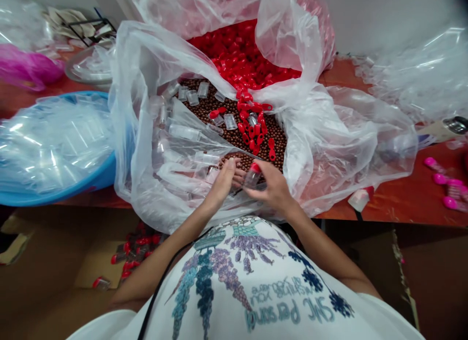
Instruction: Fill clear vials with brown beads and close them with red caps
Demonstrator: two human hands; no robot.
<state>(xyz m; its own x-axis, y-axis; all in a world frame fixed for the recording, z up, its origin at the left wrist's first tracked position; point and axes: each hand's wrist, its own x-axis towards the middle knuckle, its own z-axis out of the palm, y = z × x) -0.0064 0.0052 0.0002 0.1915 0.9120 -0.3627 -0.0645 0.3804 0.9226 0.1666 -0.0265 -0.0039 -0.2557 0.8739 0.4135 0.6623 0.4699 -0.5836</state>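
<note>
My right hand (272,186) grips a small clear plastic bottle (251,178) with a red cap on its upper end. Close beside it, my left hand (224,183) holds nothing that I can see, its fingers stretched out and apart toward the bottle. Both hands are low over the front of a large translucent plastic bag (137,120), opened out around a mass of small brown balls (228,108). Loose red caps (252,125) lie on the balls, with several empty clear bottles (230,121) among them and along the bag's left side.
Behind, a second bag holds a heap of red caps (237,52). A blue basin (109,169) of clear plastic packets stands on the left of the red table (398,201). Filled red-capped bottles (141,245) lie in a cardboard box (62,281) below. Pink-ended items (449,181) lie right.
</note>
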